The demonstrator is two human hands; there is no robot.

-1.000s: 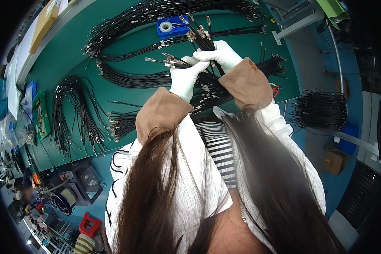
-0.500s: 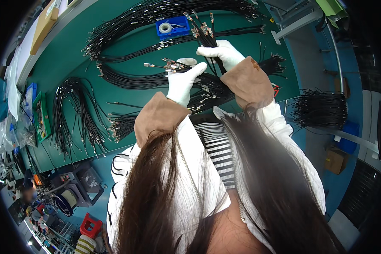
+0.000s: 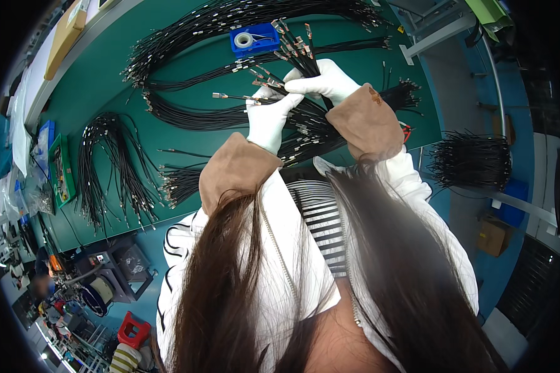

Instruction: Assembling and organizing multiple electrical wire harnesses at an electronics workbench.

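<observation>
Both of my hands wear white gloves and are closed near each other over the green table. My right hand (image 3: 325, 81) is wrapped round a bunch of black cables (image 3: 302, 60), whose metal terminals fan out above the fingers. My left hand (image 3: 269, 118) grips a smaller group of black cables (image 3: 266, 82), their metal ends pointing up and left. One cable end (image 3: 221, 96) sticks out farther left than the others. The fingertips of the two hands meet or nearly meet; the exact contact is hidden. Below the hands, more black cables (image 3: 308, 133) lie bundled.
A blue tray (image 3: 258, 53) holding a white tape roll (image 3: 243, 40) sits at the back among long cable bundles (image 3: 186, 31). Another cable bundle (image 3: 109, 165) lies at left beside a green bin (image 3: 61, 171). Cables (image 3: 470, 160) hang or rest off the right side.
My two hands have come together, the right shifting slightly left to the left hand's fingertips. The cable ends at the left hand are now spread more toward the right bunch.
</observation>
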